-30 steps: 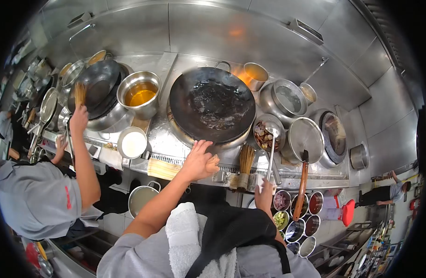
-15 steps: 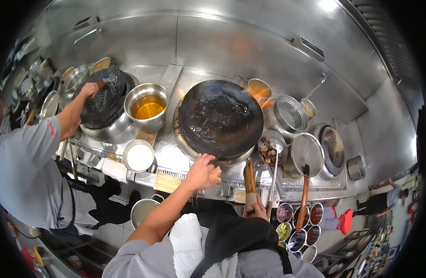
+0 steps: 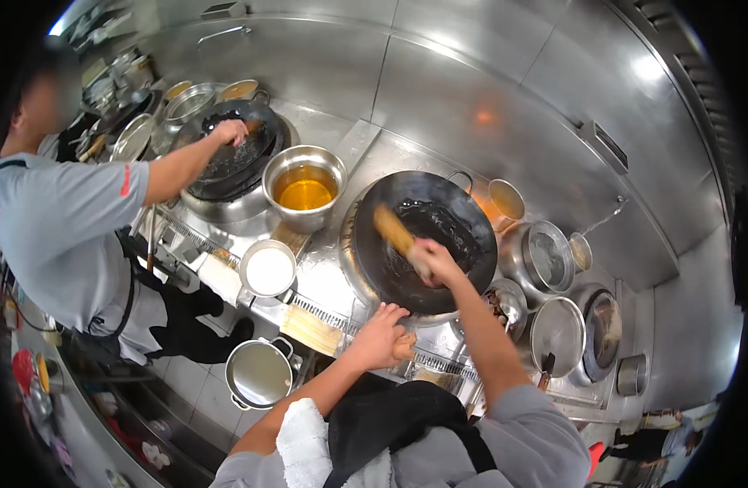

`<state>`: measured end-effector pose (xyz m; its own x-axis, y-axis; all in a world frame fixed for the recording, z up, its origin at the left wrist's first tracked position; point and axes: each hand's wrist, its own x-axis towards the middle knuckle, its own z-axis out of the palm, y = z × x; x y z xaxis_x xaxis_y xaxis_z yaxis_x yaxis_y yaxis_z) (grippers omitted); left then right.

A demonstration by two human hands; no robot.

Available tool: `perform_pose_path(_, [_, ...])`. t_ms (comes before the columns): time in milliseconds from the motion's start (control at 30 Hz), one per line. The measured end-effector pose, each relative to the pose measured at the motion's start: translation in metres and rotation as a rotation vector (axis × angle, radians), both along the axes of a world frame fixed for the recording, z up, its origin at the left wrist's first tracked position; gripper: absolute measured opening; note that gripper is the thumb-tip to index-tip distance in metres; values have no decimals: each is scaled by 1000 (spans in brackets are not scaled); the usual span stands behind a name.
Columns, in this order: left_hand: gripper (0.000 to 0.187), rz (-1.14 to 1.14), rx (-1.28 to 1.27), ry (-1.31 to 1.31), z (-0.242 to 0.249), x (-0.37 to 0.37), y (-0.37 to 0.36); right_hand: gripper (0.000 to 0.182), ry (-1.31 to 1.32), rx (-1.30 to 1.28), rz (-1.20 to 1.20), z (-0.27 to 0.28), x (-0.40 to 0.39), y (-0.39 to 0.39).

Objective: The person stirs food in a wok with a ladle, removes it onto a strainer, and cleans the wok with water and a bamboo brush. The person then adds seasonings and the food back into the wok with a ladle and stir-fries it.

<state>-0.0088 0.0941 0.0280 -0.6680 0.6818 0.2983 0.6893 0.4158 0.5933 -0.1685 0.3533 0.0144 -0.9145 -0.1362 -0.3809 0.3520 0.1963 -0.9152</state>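
A dark wok [image 3: 463, 236], wet and glossy inside, sits on the burner in front of me. My right hand [image 3: 432, 262] is closed around the pale grip of a bamboo wok brush [image 3: 396, 232]. The brush is inside the wok, its bristles toward the left wall and blurred by motion. At the wok's near rim, my left hand [image 3: 378, 340] is closed around a tan, stubby part that looks like the wok handle [image 3: 404, 347]; most of it is hidden by the fingers.
Left of the wok stand a pot of amber oil [image 3: 305, 191] and a pot of white contents [image 3: 268, 271]. A strainer [image 3: 558, 335] and metal pots [image 3: 549, 256] are at right. A co-worker [image 3: 73, 220] reaches into another wok [image 3: 227, 146]. A two-handled pot [image 3: 260, 374] stands below.
My right hand has brought the brush from beside the counter's front edge up into the wok. My left hand stays at the near rim. The view has turned and shifted left.
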Motion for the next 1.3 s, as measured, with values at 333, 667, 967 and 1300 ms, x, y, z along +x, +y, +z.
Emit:
perform_pose_path(333, [43, -2, 57, -25, -2, -6, 0, 50, -7, 665, 283, 62, 88, 99])
perform_pose_path(667, [43, 37, 55, -34, -5, -3, 8, 53, 278, 642, -104, -7, 18, -20])
perform_pose_path(967, [41, 13, 122, -58, 3, -7, 1, 49, 206, 1404, 40, 73, 63, 120])
perform_pose_path(1300, [42, 36, 47, -32, 5, -7, 8, 60, 53, 196, -219, -4, 28, -40])
